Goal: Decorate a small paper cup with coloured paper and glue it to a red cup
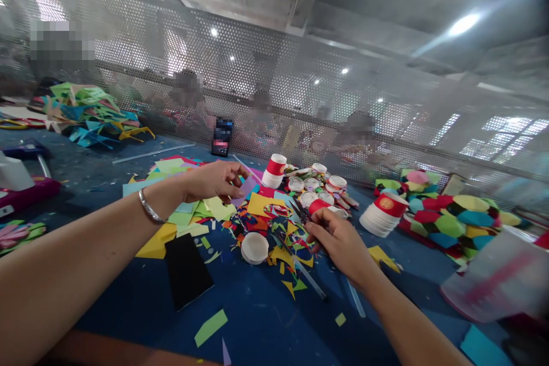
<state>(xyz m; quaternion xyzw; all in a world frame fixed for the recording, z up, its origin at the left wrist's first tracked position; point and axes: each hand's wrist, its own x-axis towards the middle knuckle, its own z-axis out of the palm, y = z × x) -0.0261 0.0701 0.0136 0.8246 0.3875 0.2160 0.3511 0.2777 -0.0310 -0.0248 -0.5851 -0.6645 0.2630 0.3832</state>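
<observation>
A perforated metal screen (240, 63) stretches behind the blue table (266, 326), and through its holes I make out blurred shapes of people. On the table to my right a cloudy plastic tub (484, 280) sits near the edge, with a heap of many-coloured paper balls (454, 217) behind it; a pile of folded paper (86, 106) lies far off to the left. The person's left hand (217, 180) reaches over loose coloured sheets, thumb and fingers pinched on a piece of purple paper (247, 187), which is held just above the middle of the litter. The right hand (337, 234) has its fingers curled around dark scissors (301, 213), the blades pointing toward that paper but apart from it. A tilted stack of red and white cups (383, 215) stands beyond the right hand. A flat black rectangle (186, 269) lies below the left wrist, and a phone (222, 136) stands upright before the screen. Between the hands sits a small white cup (254, 248), amid tiny paper scraps (291, 289).
</observation>
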